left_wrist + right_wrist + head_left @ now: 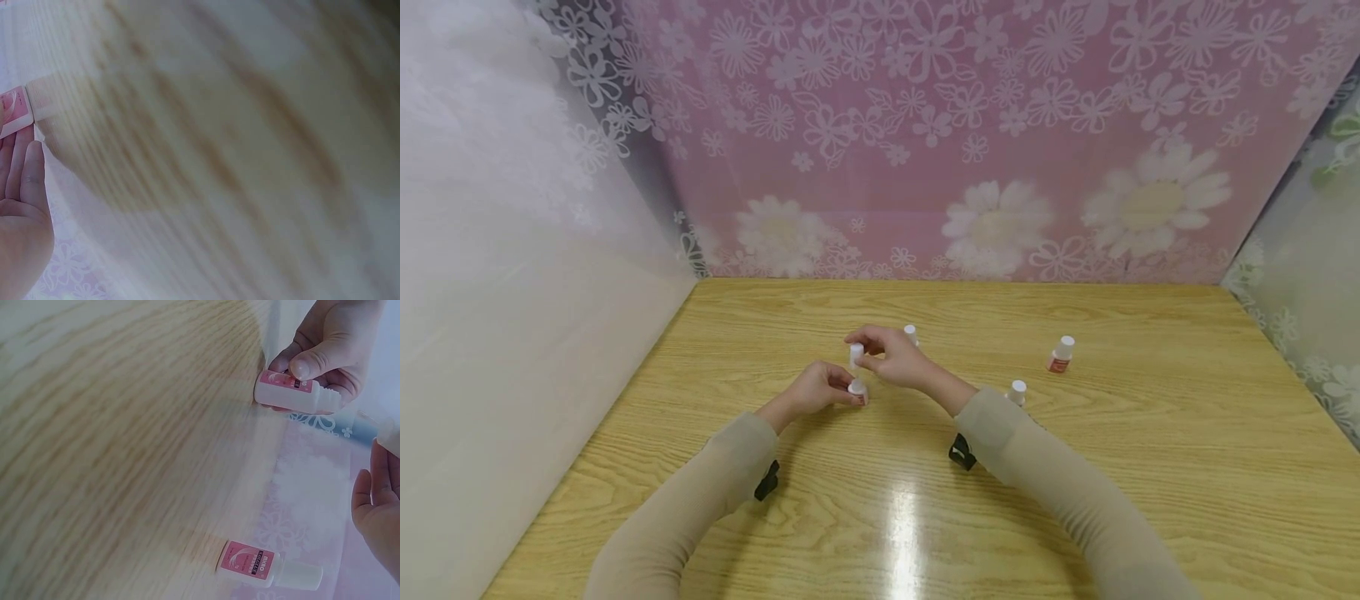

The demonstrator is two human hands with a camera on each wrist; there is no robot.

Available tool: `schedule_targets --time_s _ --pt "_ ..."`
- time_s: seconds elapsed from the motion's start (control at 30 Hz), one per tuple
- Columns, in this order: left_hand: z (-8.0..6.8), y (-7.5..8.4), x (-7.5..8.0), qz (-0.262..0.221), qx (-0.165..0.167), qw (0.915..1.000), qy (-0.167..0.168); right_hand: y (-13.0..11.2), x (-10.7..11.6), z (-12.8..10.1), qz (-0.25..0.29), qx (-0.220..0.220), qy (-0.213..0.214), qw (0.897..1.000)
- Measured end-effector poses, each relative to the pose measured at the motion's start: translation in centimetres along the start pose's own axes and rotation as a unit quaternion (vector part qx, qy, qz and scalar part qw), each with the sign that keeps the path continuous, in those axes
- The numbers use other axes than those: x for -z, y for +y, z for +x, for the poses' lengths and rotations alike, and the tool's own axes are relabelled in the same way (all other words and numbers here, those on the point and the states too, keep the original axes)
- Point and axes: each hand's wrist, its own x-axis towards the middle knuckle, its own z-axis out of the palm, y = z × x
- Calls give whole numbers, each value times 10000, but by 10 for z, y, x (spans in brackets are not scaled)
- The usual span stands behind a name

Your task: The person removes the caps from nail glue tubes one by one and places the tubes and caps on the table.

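Observation:
My left hand [816,388] pinches a small white glue bottle [858,393] with a pink label, low at the table. In the right wrist view this bottle [290,394] is uncapped, its threaded neck bare, and the left thumb [312,361] lies on the label. Just above it, my right hand [893,358] holds the white cap [856,356] between thumb and fingers. A thin brush or stem [369,417] sticks out of the cap toward the neck, apart from it. The left wrist view catches only part of the left hand [25,200] and the label [15,111].
Behind the right hand stands a capped bottle [911,334]. Another [1017,392] is partly hidden by the right sleeve, and a third [1061,355] stands farther right. The wooden table [865,517] meets a flowered pink curtain [880,167] at the back and a pale sheet [535,317] at left.

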Motion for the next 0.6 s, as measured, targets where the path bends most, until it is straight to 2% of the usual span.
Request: schedule_targets --time_s 0.3,0.4,0.47,0.6 --pt "-1 1 -1 17 82 10000 5 2 5 -3 143 -115 236 9996" --pt "-3 5 -1 -30 63 10000 -27 -13 10 -7 300 -275 356 9985" --pt "-4 6 -1 -92 78 9999 -71 -14 12 -8 399 -361 451 9975" --pt "-3 6 -1 -203 144 9996 -101 -3 14 -8 587 -520 626 9950"
